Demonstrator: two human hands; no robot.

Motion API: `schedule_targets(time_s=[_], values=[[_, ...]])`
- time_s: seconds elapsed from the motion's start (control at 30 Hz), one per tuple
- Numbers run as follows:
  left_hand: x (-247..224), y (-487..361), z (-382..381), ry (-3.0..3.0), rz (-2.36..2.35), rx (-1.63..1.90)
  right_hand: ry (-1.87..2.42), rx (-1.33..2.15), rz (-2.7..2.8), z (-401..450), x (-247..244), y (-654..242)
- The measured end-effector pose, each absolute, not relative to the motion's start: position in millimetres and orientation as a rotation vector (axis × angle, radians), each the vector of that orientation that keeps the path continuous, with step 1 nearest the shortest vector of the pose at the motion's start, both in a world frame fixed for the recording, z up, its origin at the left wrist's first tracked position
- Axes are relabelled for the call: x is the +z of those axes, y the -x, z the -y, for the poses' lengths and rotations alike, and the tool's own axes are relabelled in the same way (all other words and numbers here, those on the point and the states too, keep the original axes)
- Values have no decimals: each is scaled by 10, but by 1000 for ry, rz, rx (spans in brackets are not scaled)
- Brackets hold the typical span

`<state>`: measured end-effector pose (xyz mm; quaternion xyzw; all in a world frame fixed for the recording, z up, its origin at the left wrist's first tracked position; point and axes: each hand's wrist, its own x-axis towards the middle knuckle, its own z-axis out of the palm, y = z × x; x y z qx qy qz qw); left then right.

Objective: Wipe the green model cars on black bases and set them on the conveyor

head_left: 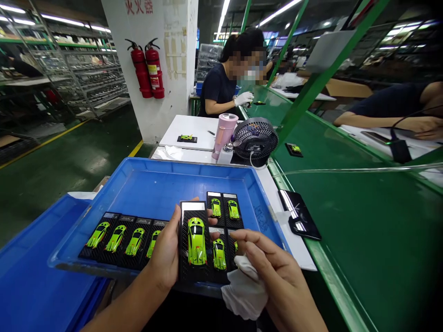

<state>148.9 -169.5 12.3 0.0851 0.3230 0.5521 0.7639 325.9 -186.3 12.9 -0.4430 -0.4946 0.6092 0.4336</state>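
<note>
nearby, a fan stands beside a pink tumbler.

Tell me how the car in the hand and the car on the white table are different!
The held car is in the left hand; the table car rests on the white table. From here, the held car runs up-and-down; the table car, sideways. Both are green, on black bases.
</note>
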Motion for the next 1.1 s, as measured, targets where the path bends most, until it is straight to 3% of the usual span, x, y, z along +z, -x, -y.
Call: schedule_targets(time_s=[0.23, 0.47, 0.77, 1.0, 1.1], values=[[130, -1489, 1757, -276, -756, 1184, 1058, 690, 1483, 1791, 195, -3056], [99, -1550, 1814, -486, -858, 1383, 811, 593, 1659, 1833, 193, -2760], [138, -1501, 1832, -476, -906, 1421, 845, 180, 1865, 1815, 49, -2759], [155, -1306, 1738, -268, -903, 1226, 1377, 237, 1495, 1658, 80, -3452], [129, -1252, 1707, -238, -888, 1240, 1401, 279, 1529, 1362, -9, -3696]])
